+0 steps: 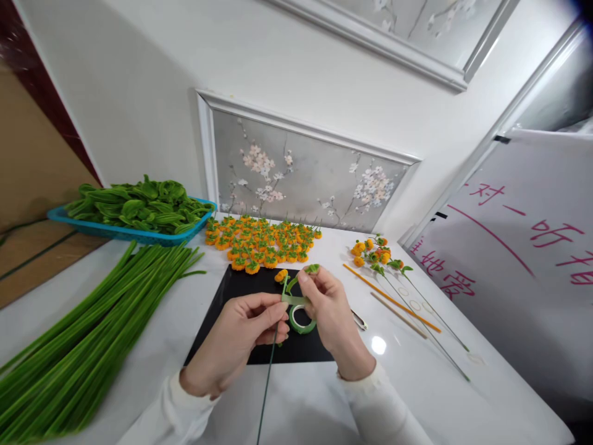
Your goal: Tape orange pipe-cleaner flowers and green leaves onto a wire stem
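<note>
Stalks [92, 340], green and fuzzy-looking, are laid at the left in a long, loose sheaf, in front of a blue plastic tray [115, 232] heaped with soft, looped leaves [139, 204]. In the left hand [234, 337], thumb and fingertips are pressed together on a thin green stem [265, 395], held above a smooth black mat [250, 284]; it should be light and springy, easily bent, and best gripped close to where the tape meets it. Behind, round orange flowers [264, 241] with a nubbly texture are set in close rows. Between the hands, a pale tape strip [293, 300] is stretched; it will probably prove thin and easily torn, best pinched flat. Below it, a ring-shaped tape roll [300, 329] is seen. By the right hand [328, 309], the strip's other end is pinched between thumb and forefinger; whether the small leaf [312, 269] just above is gripped too cannot be told. Farther right, a flower bunch [370, 252] and a straight orange stick [393, 298] are placed on the glossy white table [463, 408].
</note>
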Action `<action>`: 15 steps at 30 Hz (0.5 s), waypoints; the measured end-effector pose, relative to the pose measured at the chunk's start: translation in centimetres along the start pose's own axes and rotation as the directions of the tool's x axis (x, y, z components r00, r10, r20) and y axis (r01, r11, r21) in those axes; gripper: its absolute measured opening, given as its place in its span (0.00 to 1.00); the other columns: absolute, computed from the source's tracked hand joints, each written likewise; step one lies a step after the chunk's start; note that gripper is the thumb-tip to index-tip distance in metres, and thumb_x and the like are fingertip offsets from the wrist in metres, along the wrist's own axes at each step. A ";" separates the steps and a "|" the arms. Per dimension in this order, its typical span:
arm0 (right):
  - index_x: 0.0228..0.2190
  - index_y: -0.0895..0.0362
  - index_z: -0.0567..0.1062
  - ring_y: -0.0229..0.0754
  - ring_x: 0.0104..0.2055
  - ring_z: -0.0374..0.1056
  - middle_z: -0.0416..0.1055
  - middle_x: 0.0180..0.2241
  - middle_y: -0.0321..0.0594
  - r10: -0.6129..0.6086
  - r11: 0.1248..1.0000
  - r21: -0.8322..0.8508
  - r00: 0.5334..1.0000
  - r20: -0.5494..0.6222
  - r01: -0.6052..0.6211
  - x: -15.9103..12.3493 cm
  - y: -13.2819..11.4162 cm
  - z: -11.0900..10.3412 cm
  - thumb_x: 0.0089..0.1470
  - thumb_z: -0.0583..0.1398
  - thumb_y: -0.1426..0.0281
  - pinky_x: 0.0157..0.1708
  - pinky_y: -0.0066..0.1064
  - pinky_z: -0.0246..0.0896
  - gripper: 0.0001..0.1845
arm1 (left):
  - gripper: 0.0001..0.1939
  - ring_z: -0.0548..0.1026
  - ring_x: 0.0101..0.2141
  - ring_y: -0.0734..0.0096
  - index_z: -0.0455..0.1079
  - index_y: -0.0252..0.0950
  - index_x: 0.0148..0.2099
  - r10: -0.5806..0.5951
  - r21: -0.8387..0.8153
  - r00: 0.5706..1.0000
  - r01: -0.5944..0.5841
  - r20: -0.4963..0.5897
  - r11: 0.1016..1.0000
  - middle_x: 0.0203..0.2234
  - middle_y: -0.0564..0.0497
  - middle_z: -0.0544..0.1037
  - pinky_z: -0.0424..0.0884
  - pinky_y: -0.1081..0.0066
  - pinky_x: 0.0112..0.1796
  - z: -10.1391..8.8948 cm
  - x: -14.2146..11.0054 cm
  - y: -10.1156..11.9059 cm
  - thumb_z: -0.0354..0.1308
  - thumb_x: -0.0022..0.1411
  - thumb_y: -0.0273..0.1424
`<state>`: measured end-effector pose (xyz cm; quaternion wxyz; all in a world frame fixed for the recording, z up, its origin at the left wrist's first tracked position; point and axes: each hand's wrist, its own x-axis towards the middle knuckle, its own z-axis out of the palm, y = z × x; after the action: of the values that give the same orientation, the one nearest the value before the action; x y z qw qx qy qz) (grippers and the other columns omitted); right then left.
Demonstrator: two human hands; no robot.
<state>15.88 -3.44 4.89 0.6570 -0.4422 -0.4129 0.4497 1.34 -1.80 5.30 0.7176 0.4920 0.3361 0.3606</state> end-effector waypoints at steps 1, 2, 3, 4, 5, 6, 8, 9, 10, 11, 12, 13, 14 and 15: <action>0.22 0.56 0.65 0.29 0.17 0.41 0.50 0.18 0.26 -0.005 1.000 -0.024 1.000 -0.005 0.005 0.0 -0.1 0.0 0.48 0.63 0.59 0.15 0.24 0.34 0.16 | 0.07 0.70 0.21 0.78 0.72 0.35 0.34 0.000 -0.014 1.000 0.000 -0.009 1.000 0.19 0.56 0.73 0.69 0.76 0.26 0.1 0.0 0.0 0.63 0.54 0.32; 0.21 0.57 0.66 0.29 0.17 0.40 0.50 0.17 0.26 -0.004 0.999 -0.039 1.000 0.000 0.004 0.0 -0.2 0.1 0.47 0.64 0.59 0.15 0.25 0.34 0.17 | 0.07 0.70 0.21 0.77 0.71 0.36 0.35 -0.001 -0.030 1.000 0.001 -0.019 1.000 0.19 0.57 0.73 0.70 0.75 0.26 0.1 0.0 0.1 0.64 0.54 0.32; 0.20 0.57 0.66 0.28 0.17 0.40 0.50 0.17 0.26 0.005 0.999 -0.045 1.000 0.014 -0.004 0.0 -0.3 0.0 0.46 0.64 0.59 0.15 0.25 0.33 0.17 | 0.08 0.70 0.21 0.77 0.69 0.37 0.36 -0.004 -0.045 1.000 0.003 -0.027 0.999 0.20 0.57 0.73 0.70 0.74 0.26 0.1 -0.1 0.1 0.64 0.53 0.32; 0.19 0.58 0.67 0.28 0.17 0.39 0.50 0.16 0.26 0.021 0.999 -0.042 0.999 0.034 -0.019 0.0 -0.4 0.0 0.46 0.65 0.60 0.15 0.25 0.33 0.17 | 0.10 0.70 0.21 0.77 0.69 0.38 0.37 -0.008 -0.054 0.999 0.006 -0.032 0.999 0.20 0.57 0.74 0.70 0.74 0.26 0.1 -0.1 0.1 0.65 0.53 0.32; 0.19 0.58 0.68 0.28 0.17 0.39 0.50 0.15 0.26 0.040 0.999 -0.035 0.998 0.055 -0.039 -0.1 -0.4 -0.1 0.45 0.65 0.60 0.15 0.25 0.32 0.17 | 0.10 0.70 0.21 0.77 0.69 0.38 0.38 -0.013 -0.061 0.999 0.011 -0.033 0.998 0.20 0.57 0.74 0.70 0.74 0.26 0.1 -0.2 0.1 0.65 0.53 0.32; 0.19 0.58 0.68 0.28 0.16 0.38 0.50 0.15 0.26 0.061 0.998 -0.027 0.996 0.072 -0.059 -0.1 -0.4 -0.2 0.45 0.65 0.60 0.15 0.26 0.31 0.17 | 0.11 0.70 0.20 0.77 0.70 0.37 0.39 -0.019 -0.065 0.999 0.017 -0.034 0.998 0.20 0.57 0.74 0.70 0.74 0.25 0.0 -0.2 0.0 0.65 0.53 0.32; 0.18 0.59 0.69 0.28 0.16 0.39 0.50 0.14 0.26 0.096 0.995 -0.013 0.991 0.097 -0.095 -0.1 -0.4 -0.4 0.45 0.66 0.61 0.15 0.26 0.31 0.17 | 0.12 0.70 0.21 0.78 0.71 0.35 0.40 -0.030 -0.077 0.999 0.027 -0.038 0.997 0.20 0.56 0.73 0.69 0.76 0.25 -0.1 -0.2 0.0 0.65 0.52 0.31; 0.18 0.59 0.69 0.28 0.16 0.39 0.50 0.14 0.26 0.106 0.994 -0.007 0.989 0.103 -0.105 -0.1 -0.4 -0.4 0.45 0.66 0.61 0.15 0.26 0.31 0.17 | 0.12 0.70 0.21 0.78 0.72 0.34 0.40 -0.033 -0.083 0.999 0.030 -0.037 0.996 0.19 0.56 0.73 0.69 0.77 0.24 -0.1 -0.2 -0.1 0.65 0.52 0.31; 0.18 0.59 0.69 0.28 0.17 0.39 0.50 0.14 0.26 0.110 0.994 -0.002 0.988 0.106 -0.110 -0.1 -0.4 -0.5 0.45 0.66 0.61 0.16 0.26 0.31 0.17 | 0.11 0.70 0.21 0.79 0.73 0.34 0.39 -0.035 -0.088 0.999 0.032 -0.033 0.996 0.19 0.56 0.73 0.68 0.77 0.24 -0.1 -0.2 -0.1 0.65 0.52 0.32; 0.18 0.59 0.69 0.27 0.17 0.40 0.51 0.14 0.27 0.111 0.994 0.003 0.988 0.108 -0.112 -0.1 -0.3 -0.5 0.45 0.66 0.62 0.16 0.26 0.31 0.17 | 0.10 0.69 0.21 0.79 0.74 0.33 0.37 -0.034 -0.089 0.999 0.032 -0.027 0.996 0.19 0.55 0.73 0.68 0.78 0.24 -0.1 -0.2 -0.2 0.65 0.53 0.32; 0.17 0.59 0.69 0.27 0.17 0.39 0.51 0.14 0.27 0.111 0.994 0.008 0.988 0.110 -0.113 -0.1 -0.3 -0.5 0.45 0.66 0.62 0.16 0.26 0.31 0.17 | 0.09 0.69 0.21 0.80 0.75 0.33 0.36 -0.031 -0.087 0.999 0.029 -0.020 0.996 0.19 0.55 0.73 0.68 0.78 0.24 -0.1 -0.1 -0.2 0.65 0.53 0.32; 0.17 0.59 0.68 0.27 0.17 0.39 0.50 0.14 0.27 0.108 0.994 0.012 0.988 0.108 -0.110 -0.1 -0.3 -0.4 0.44 0.66 0.62 0.16 0.26 0.31 0.17 | 0.09 0.68 0.21 0.80 0.75 0.32 0.34 -0.023 -0.083 1.000 0.022 -0.015 0.996 0.20 0.55 0.72 0.68 0.78 0.25 -0.1 -0.1 -0.3 0.65 0.53 0.33; 0.17 0.59 0.68 0.27 0.17 0.39 0.50 0.14 0.27 0.102 0.994 0.013 0.989 0.103 -0.104 -0.1 -0.2 -0.4 0.44 0.66 0.62 0.16 0.26 0.32 0.18 | 0.08 0.68 0.22 0.80 0.75 0.32 0.33 -0.010 -0.077 1.000 0.009 -0.014 0.997 0.20 0.55 0.72 0.68 0.78 0.26 -0.1 -0.1 -0.3 0.65 0.53 0.33; 0.17 0.59 0.68 0.28 0.17 0.39 0.50 0.14 0.27 0.096 0.995 0.012 0.991 0.096 -0.097 -0.1 -0.2 -0.3 0.44 0.67 0.62 0.16 0.26 0.32 0.17 | 0.08 0.68 0.22 0.80 0.75 0.33 0.32 0.008 -0.072 1.000 -0.009 -0.017 0.997 0.21 0.55 0.72 0.69 0.78 0.26 0.0 -0.1 -0.4 0.64 0.54 0.33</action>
<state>16.17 -3.63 4.97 0.6177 -0.4341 -0.4183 0.5050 1.38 -1.94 4.92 0.7305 0.4640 0.3268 0.3799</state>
